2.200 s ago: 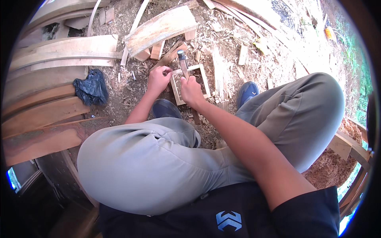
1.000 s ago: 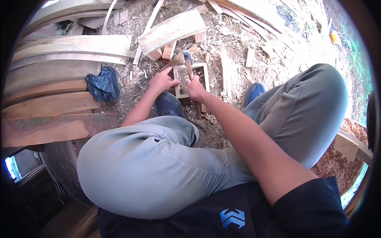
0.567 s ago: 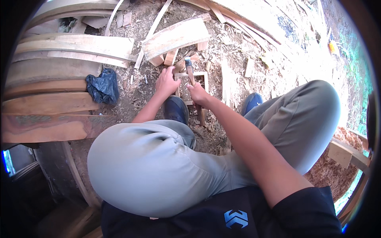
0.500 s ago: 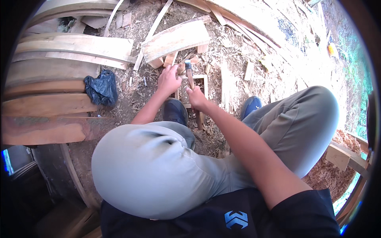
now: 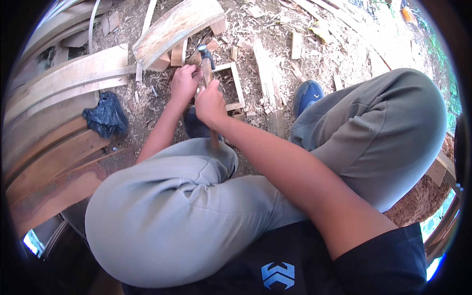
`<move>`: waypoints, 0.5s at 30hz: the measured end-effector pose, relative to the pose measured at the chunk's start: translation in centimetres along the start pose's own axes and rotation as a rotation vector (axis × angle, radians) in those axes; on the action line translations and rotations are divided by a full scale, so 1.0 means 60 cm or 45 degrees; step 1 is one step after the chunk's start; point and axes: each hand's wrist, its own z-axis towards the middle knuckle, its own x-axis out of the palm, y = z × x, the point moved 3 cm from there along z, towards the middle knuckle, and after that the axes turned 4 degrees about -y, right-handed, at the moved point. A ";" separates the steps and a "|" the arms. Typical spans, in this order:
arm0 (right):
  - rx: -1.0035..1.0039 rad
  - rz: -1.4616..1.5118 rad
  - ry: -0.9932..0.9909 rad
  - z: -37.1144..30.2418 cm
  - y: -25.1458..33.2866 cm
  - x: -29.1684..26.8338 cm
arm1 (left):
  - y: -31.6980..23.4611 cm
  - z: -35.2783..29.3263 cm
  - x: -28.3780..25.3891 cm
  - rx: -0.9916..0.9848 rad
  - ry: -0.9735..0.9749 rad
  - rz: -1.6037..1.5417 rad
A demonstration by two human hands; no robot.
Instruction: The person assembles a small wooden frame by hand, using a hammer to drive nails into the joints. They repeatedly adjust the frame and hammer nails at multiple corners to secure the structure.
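Observation:
My right hand (image 5: 211, 105) is wrapped round the wooden handle of a hammer (image 5: 207, 69). The dark metal head points away from me, and the handle's end reaches back toward my left knee. Just left of the hammer head, my left hand (image 5: 186, 82) has its fingers pinched together. Whatever those fingers hold is too small or hidden to name. Beneath and beside both hands lies a small rectangular frame of light wood strips (image 5: 238, 83), partly covered by my hands and the hammer. A low wooden bench with a thick curved top (image 5: 179, 30) stands just beyond the hands.
Curved planks (image 5: 69, 73) are stacked along the left, with a crumpled dark plastic bag (image 5: 105, 115) on their ends. Wood shavings and offcuts, including a long strip (image 5: 266, 73), litter the ground. My blue shoe (image 5: 309, 97) stands right of the frame. Brown fibre (image 5: 418, 199) lies at lower right.
The view has shifted, so the bench, frame and planks appear farther left and higher. My right hand still grips the hammer, and my left hand stays pinched beside its head.

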 end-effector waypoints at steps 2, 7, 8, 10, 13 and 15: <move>-0.011 0.027 0.026 -0.001 0.003 -0.002 | -0.012 -0.018 -0.001 0.060 -0.094 0.075; -0.055 0.023 0.099 0.018 0.005 -0.011 | 0.011 -0.030 -0.005 0.171 -0.013 0.037; -0.093 0.021 0.102 0.025 0.005 -0.017 | 0.008 -0.029 -0.007 0.216 0.018 0.062; -0.111 0.008 0.079 0.054 0.007 -0.030 | -0.008 -0.017 -0.003 0.237 0.135 0.056; -0.089 -0.025 0.110 0.073 0.015 -0.024 | -0.006 0.002 -0.010 0.081 0.273 -0.010; -0.116 -0.021 0.205 0.071 0.021 -0.031 | 0.005 0.004 -0.015 0.052 0.285 -0.025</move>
